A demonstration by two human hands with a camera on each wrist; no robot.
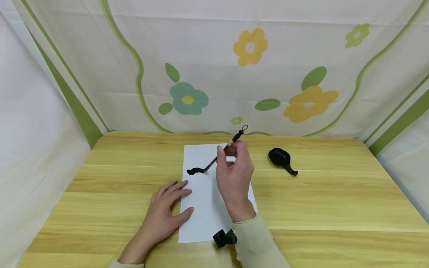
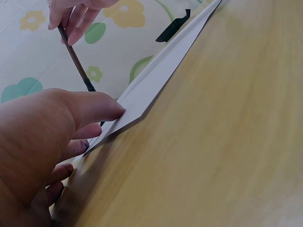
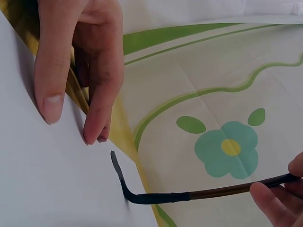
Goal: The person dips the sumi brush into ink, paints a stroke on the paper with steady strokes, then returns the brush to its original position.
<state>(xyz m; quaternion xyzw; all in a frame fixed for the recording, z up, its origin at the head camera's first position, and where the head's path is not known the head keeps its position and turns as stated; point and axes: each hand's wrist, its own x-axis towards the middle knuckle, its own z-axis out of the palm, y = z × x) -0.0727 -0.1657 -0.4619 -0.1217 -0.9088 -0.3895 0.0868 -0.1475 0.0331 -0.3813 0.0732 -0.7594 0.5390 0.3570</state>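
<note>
A sheet of white paper (image 1: 204, 212) lies on the wooden table, with one wavy black ink stroke (image 1: 195, 171) near its top left. My right hand (image 1: 234, 175) pinches a dark-handled writing brush (image 1: 212, 162) above the paper. The brush slants, its loop end up and to the right. In the right wrist view, its dark bristles (image 3: 142, 198) bend against the paper at the end of the stroke. My left hand (image 1: 164, 214) rests at the paper's left edge, fingers spread and the thumb (image 2: 102, 105) touching the sheet.
A black gourd-shaped object (image 1: 279, 157) with a curved stem lies on the table (image 1: 318, 208) to the right. At the paper's lower edge is a black angular object (image 1: 219, 238), partly behind the right sleeve. A flowered curtain (image 1: 218, 74) hangs behind the table.
</note>
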